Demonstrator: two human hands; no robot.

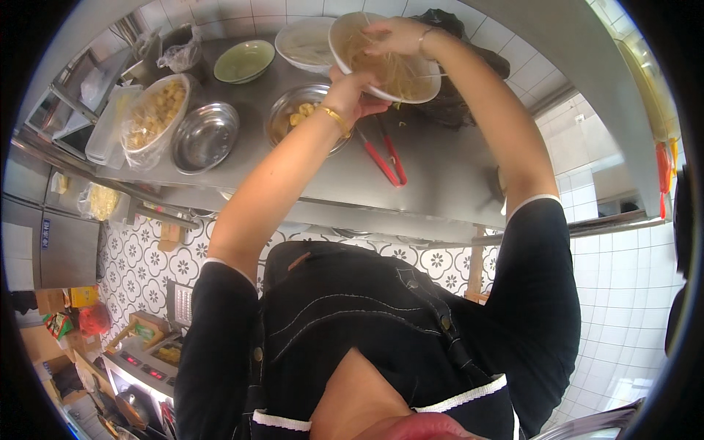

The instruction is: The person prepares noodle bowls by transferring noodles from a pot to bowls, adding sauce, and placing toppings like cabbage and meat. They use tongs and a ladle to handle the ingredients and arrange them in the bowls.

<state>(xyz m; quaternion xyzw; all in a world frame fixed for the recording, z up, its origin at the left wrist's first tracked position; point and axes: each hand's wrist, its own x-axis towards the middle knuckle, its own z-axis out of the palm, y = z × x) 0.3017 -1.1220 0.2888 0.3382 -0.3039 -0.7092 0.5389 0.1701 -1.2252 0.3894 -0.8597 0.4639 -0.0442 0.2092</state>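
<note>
My left hand (355, 93) grips the lower left rim of a tilted white bowl (424, 93), raised over the steel worktop. Thin pale strands, like noodles or sprouts, lie in the bowl, with my right hand (388, 37) reaching among them; the fingertips are partly hidden, so its grip cannot be told. Behind to the left stands a second white bowl (305, 47) with similar strands. Under my left forearm is a steel bowl (273, 118) with yellow pieces of food (301, 113). Red-handled tongs (382, 165) lie on the worktop just below the raised bowl.
On the worktop (440, 165) at left are a shiny steel bowl (205, 137), a green bowl (243, 61), a plastic-wrapped tub of yellowish cubes (157, 115) and plastic containers (107, 132). A black plastic bag (451, 107) lies behind the raised bowl. A metal shelf edge curves overhead at right.
</note>
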